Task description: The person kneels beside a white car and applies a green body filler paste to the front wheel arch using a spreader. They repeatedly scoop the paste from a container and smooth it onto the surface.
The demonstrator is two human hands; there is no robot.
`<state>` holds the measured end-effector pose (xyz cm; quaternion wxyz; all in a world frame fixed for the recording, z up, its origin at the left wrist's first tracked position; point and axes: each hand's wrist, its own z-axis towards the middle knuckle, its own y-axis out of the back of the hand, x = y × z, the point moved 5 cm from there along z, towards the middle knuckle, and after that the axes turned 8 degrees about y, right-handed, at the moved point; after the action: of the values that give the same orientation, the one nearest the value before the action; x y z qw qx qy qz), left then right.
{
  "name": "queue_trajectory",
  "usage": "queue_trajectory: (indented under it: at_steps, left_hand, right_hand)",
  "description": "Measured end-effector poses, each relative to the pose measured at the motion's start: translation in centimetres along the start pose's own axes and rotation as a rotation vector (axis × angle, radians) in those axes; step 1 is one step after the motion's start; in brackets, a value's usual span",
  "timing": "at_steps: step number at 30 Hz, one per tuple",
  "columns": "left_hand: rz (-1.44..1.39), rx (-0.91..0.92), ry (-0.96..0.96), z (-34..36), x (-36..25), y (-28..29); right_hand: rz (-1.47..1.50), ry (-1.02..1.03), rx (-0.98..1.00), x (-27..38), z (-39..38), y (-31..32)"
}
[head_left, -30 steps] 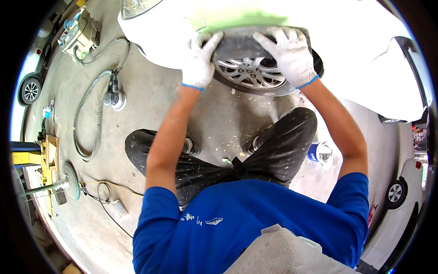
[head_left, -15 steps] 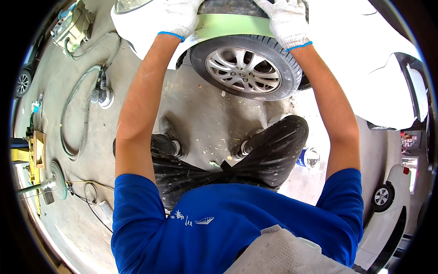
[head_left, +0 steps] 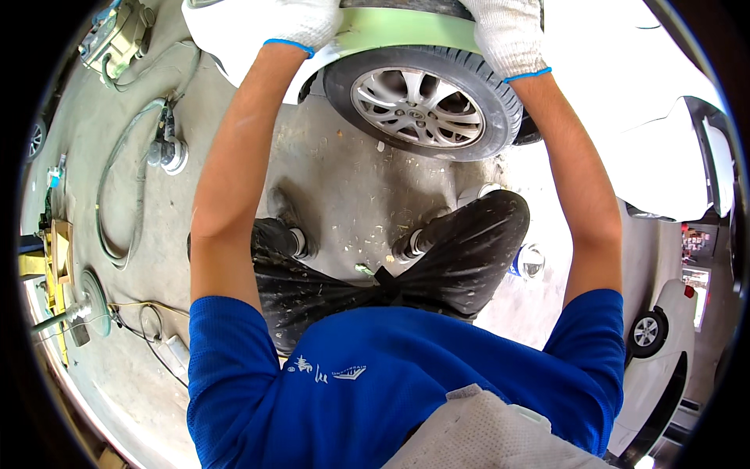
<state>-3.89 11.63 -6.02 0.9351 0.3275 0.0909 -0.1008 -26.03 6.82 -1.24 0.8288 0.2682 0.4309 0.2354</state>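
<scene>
Both my hands wear white knit gloves with blue cuffs and reach to the top edge, over the front fender of a white car. My left hand (head_left: 306, 22) lies by the left end of a pale green patch (head_left: 406, 30) on the fender, above the wheel arch. At the right end of this patch is my right hand (head_left: 506, 35). The fingers of both hands run out of view, so their grip is hidden. A dark surface (head_left: 410, 5) shows between the hands. Below the patch is the tyre (head_left: 344, 98) with its silver alloy rim (head_left: 418, 109).
A sander (head_left: 168, 152) with a hose (head_left: 100, 211) lies on the floor at left, near a beige machine (head_left: 117, 39). A blue-and-silver can (head_left: 530, 262) stands beside my right knee. Another white car (head_left: 664, 336) is at far right. Cables (head_left: 148, 336) lie at lower left.
My view has shifted, so the wheel and floor sit slightly higher. My right hand has moved a little right along the fender; both hands' fingers are now cut off by the top edge.
</scene>
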Motion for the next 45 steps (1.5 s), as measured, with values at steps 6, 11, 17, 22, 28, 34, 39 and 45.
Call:
queue_trajectory:
  at_steps: [6, 11, 17, 22, 28, 34, 39, 45]
  left_hand:
    - [-0.064, 0.023, 0.045, -2.7, 0.2, -2.1]
    - [-0.128, 0.027, 0.121, -6.5, 0.2, -5.1]
    - [-0.078, -0.150, 0.159, -11.3, -1.6, -8.5]
    - [-0.082, -0.297, 0.126, -14.1, -2.7, -11.5]
    - [-0.153, -0.077, 0.200, -13.5, -2.6, -7.2]
    - [0.015, -0.035, -0.106, -1.9, -0.2, 0.3]
    - [0.051, -0.009, -0.079, 1.1, 0.2, 0.6]
    - [0.023, -0.012, -0.024, -0.5, 0.9, -0.1]
  right_hand:
    - [0.035, 0.037, 0.000, 1.2, -1.6, -1.4]
    - [0.054, 0.085, -0.003, 2.4, -3.9, -2.7]
    - [0.052, 0.123, -0.040, 3.2, -7.8, -5.0]
    - [0.086, 0.124, -0.064, 4.2, -10.4, -6.1]
    - [0.078, 0.079, 0.085, 4.9, -8.8, -1.5]
    - [0.119, 0.002, -0.103, 0.9, -1.3, 0.8]
    - [0.048, -0.049, -0.075, -0.6, 0.7, 0.7]
    - [0.053, -0.028, -0.068, 0.9, 0.6, -0.8]
